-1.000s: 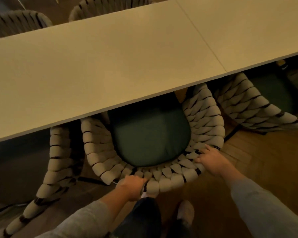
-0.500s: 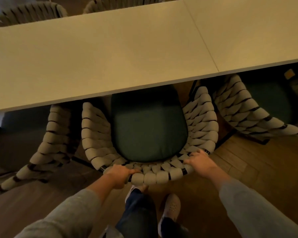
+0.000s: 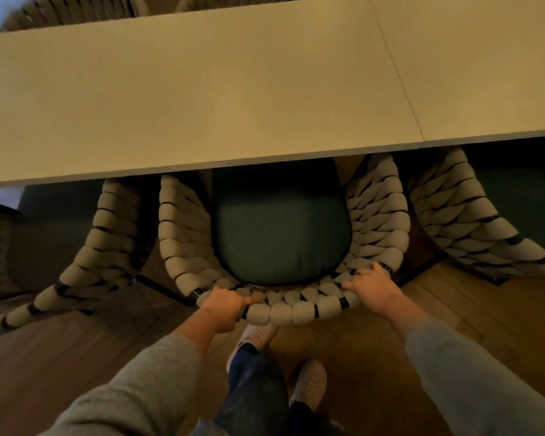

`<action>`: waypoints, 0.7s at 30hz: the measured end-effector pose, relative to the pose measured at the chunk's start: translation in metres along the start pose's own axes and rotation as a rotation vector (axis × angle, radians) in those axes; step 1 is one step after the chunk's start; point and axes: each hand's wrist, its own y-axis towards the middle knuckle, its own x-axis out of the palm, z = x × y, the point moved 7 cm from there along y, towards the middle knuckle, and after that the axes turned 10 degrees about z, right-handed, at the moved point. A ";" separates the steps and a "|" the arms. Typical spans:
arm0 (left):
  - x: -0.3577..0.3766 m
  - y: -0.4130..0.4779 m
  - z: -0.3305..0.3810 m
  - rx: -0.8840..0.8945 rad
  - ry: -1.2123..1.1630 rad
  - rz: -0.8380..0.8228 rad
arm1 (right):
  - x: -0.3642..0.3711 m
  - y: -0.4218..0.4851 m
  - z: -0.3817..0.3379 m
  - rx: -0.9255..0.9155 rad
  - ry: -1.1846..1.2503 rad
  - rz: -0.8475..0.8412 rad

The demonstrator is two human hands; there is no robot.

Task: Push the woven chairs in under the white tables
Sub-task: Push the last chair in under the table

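**Left hand** (image 3: 222, 305): fingers curled over the top rail of a backrest. It grips the middle woven chair (image 3: 183, 234) at the left of its rear curve. A grey sleeve (image 3: 139, 388) covers the forearm.

**Right hand** (image 3: 370, 286): fingers spread and bent over the same rail at the right of the rear curve, holding it. The palm lies on the outer face of the weave. A matching grey sleeve (image 3: 472, 372) is worn.

**Middle woven chair**: thick pale cord wound on a dark frame, with a tub-shaped back. The front of the seat lies under the near edge of the left white table (image 3: 186, 99). The rear of the seat and the backrest stand out on the person's side.

**Green seat cushion** (image 3: 280, 234): dark, lying in the middle chair. Its front edge is hidden by the tabletop.

**Right white table** (image 3: 485, 58): butted against the left one. The seam runs just right of the middle chair.

**Left woven chair** (image 3: 104, 247): just beside the middle chair, front under the left table, back trailing out toward the lower left.

**Right woven chair** (image 3: 453, 215): partly under the right table, holding its own green cushion (image 3: 523, 209).

**Far chairs** (image 3: 76, 11): woven backs beyond the tables, blurred.

**Person's legs**: dark blue trousers (image 3: 252, 388) and pale perforated shoes (image 3: 310, 383). One shoe is close behind the rear rail, on the wooden floor (image 3: 375, 350).
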 end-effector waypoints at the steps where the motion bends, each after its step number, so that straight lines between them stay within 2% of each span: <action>1: 0.001 0.001 -0.003 -0.002 -0.002 -0.002 | -0.002 0.004 0.000 0.006 0.000 0.005; 10: 0.006 0.016 -0.025 -0.010 0.007 -0.048 | -0.004 0.019 -0.002 0.102 0.057 0.069; 21: 0.010 0.016 -0.035 -0.007 0.015 -0.106 | -0.006 0.019 -0.010 0.112 0.066 0.025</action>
